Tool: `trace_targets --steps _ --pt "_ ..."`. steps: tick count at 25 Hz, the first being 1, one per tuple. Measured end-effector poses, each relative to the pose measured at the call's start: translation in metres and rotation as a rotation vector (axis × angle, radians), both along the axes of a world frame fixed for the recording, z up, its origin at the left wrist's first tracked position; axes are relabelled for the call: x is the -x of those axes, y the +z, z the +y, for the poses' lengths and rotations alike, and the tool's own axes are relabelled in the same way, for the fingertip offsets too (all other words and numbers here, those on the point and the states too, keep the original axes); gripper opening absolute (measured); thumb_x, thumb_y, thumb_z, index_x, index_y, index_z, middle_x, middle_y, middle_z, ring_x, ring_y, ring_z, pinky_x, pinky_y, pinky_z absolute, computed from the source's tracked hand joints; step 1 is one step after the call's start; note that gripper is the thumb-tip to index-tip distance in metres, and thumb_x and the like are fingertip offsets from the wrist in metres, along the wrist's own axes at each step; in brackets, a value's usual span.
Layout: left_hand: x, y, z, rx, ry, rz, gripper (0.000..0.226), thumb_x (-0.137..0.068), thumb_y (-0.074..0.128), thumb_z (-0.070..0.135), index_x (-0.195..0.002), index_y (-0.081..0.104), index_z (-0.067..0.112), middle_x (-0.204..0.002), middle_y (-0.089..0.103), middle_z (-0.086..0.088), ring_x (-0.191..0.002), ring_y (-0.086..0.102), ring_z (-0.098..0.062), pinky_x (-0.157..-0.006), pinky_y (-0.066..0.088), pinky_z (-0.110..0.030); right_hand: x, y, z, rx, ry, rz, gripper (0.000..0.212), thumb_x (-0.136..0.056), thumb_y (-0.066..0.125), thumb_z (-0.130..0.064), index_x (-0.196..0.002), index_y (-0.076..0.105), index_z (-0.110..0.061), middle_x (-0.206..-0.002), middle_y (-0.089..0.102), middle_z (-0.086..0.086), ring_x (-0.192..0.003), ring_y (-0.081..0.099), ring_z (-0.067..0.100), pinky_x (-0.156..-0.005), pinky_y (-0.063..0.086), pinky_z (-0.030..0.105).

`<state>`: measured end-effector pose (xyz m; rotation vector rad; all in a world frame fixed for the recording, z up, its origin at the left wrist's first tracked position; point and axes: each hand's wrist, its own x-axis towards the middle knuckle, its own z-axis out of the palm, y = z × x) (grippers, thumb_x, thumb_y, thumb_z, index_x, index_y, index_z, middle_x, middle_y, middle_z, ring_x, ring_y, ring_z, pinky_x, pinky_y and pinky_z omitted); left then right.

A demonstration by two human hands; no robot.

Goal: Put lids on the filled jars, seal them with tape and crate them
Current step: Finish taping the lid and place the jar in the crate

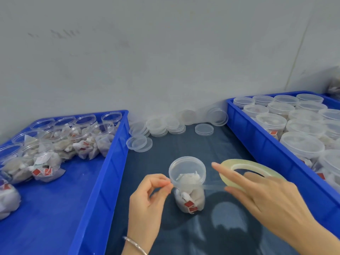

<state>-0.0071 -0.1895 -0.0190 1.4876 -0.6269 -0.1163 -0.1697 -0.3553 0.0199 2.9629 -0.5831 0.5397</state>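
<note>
Blue moulded plastic dominates: the left crate (103,181), at the table's left edge, holds open clear jars (81,132) stuffed with gauzy white pouches, and the right crate (261,144), along the right edge, is packed with lidded jars (301,144), their frosted round tops touching one another. Between the two crates lies the table (184,144), covered in a dark, slightly wrinkled sheet. Near its far edge, against the grey wall, sit loose lids (158,127) in low, leaning stacks of shallow translucent discs.

Toward the table's near edge stands the jar being sealed (188,186), a clear cylinder full of pouches with small red tags, its frosted lid already on. The right hand (261,196) grips the tape roll (252,170), a thin glossy yellowish ring, just right of the jar, forefinger stretched over it. A clear strip of tape (213,186) runs from the roll across the jar below the lid's rim. The left hand (149,197), a slim silvery bangle (135,245) on its wrist, pinches the strip's free end between thumb and forefinger at the jar's left side.
</note>
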Motion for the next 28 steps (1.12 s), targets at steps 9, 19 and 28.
trace_targets --steps 9,19,28 --pt "-0.006 -0.036 0.004 -0.014 0.021 0.107 0.019 -0.079 0.069 -0.006 -0.070 0.067 0.010 -0.076 0.068 0.001 -0.077 0.065 -0.009 -0.074 0.050 -0.014 -0.019 -0.021 -0.013 0.303 0.114 -0.064 0.043 -0.094 0.033 -0.046 -0.130 0.056 -0.040 -0.054 0.020 -0.005 -0.040 0.013 0.016 -0.044 0.006 0.024" --pt "-0.013 -0.043 -0.005 0.025 0.014 0.106 0.015 -0.079 0.068 -0.008 -0.073 0.065 0.005 -0.077 0.068 0.001 -0.077 0.064 -0.007 -0.076 0.051 -0.016 -0.024 -0.020 -0.015 0.285 0.108 -0.038 0.043 -0.094 0.033 -0.046 -0.129 0.057 -0.040 -0.055 0.019 -0.004 -0.040 0.014 0.015 -0.052 -0.005 0.020" --pt "-0.034 -0.046 -0.017 0.070 -0.078 0.038 0.018 -0.075 0.073 -0.004 -0.084 0.066 0.010 -0.090 0.069 -0.001 -0.091 0.065 -0.007 -0.082 0.052 -0.020 -0.032 -0.021 -0.022 0.261 0.113 -0.066 0.051 -0.102 0.016 -0.047 -0.123 0.063 -0.040 -0.055 0.020 -0.005 -0.041 0.014 0.014 -0.045 0.003 0.021"
